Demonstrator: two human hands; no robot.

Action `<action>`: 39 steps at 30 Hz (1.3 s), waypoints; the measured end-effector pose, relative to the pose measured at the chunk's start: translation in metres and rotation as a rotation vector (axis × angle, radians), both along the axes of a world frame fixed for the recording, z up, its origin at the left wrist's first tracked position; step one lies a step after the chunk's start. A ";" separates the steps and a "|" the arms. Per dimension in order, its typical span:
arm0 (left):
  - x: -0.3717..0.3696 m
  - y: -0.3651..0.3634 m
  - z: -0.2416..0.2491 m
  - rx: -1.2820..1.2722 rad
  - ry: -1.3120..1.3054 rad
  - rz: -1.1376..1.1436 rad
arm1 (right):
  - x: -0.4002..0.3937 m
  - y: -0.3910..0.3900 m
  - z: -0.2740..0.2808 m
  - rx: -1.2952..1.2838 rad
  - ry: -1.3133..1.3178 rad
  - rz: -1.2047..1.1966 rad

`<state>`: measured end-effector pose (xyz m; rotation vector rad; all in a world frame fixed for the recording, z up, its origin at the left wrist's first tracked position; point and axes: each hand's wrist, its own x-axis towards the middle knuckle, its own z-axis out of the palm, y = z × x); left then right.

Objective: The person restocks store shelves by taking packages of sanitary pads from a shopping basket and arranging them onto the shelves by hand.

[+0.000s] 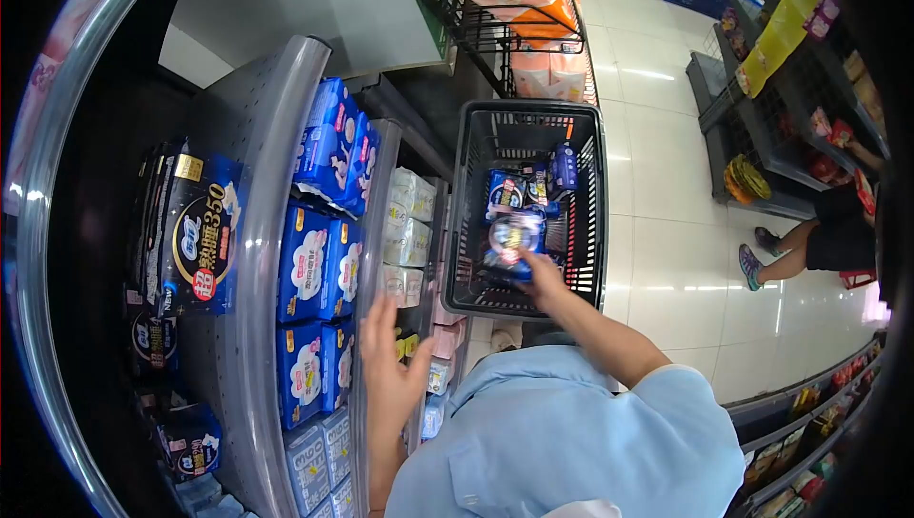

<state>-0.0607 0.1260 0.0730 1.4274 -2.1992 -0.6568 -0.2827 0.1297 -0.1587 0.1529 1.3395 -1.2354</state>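
My right hand (541,278) is inside the black basket (462,194), its fingers round the near edge of a dark blue package (514,240) that is blurred by motion. Beyond it in the basket lie more dark blue packages (564,166). My left hand (388,356) is raised in front of the shelves with its fingers apart and holds nothing. Close to its left stand blue packages (303,372) on a shelf, with white packs (407,240) a little beyond the fingertips.
At the far left, black packages (195,237) stand on the upper shelf. Orange packs (547,23) fill a wire rack beyond the basket. Another person (843,237) stands at the right beside a display shelf (714,109). Tiled floor (666,194) runs between.
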 end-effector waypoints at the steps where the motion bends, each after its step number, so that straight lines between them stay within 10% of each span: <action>1: 0.007 -0.003 0.004 -0.013 -0.008 0.029 | -0.013 0.004 -0.022 0.090 0.047 -0.054; 12: 0.067 0.024 0.048 -0.559 0.058 0.275 | -0.026 0.011 -0.140 0.177 0.928 0.358; 17: 0.107 0.057 0.113 -1.039 0.054 0.563 | -0.034 0.012 -0.149 -0.165 0.771 0.504; 24: 0.175 0.038 0.153 -0.770 -0.901 1.131 | -0.032 0.003 -0.154 0.037 0.803 0.507; 39: 0.173 0.061 0.142 -0.797 -0.808 1.019 | -0.045 0.013 -0.233 0.145 0.750 0.602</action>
